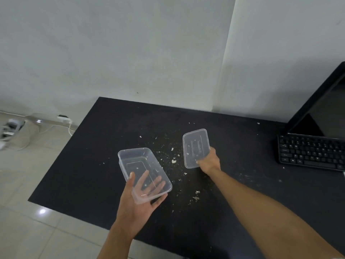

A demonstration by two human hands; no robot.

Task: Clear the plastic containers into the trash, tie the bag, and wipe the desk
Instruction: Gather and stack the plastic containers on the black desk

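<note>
The clear container (139,159) is in the air above the near left part of the black desk (89,165), not touching it. It is rectangular, open side up and tilted, with its far end higher. Its wall looks double at the near corner, so it may be two containers, one inside the other; I cannot tell for sure. The left hand (137,202) grasps it from below: the fingers lie under the bottom and show through the plastic, and the thumb presses on the left rim.

To the right and a little farther away is the smaller clear piece (195,146), flat and rectangular with rounded corners. It is a lid or a shallow container; I cannot tell which. It stands tilted up above the middle of the desk, with its broad face toward the camera. The right hand (210,161) grips it at its near right corner, the fingers closed around the edge. The two plastic things are apart from each other.

Between and around the hands, pale crumbs (174,161) and fine specks lie scattered on the desk, most of them in the middle.

At the right edge of the desk there is a black keyboard (309,152), and behind it a dark monitor (324,109), leaning and only partly in view. The desk stands against a white wall (130,53). On the left is a light tiled floor (28,174), and at its far side, by the wall, a power strip (63,118) with white cables (70,128).
</note>
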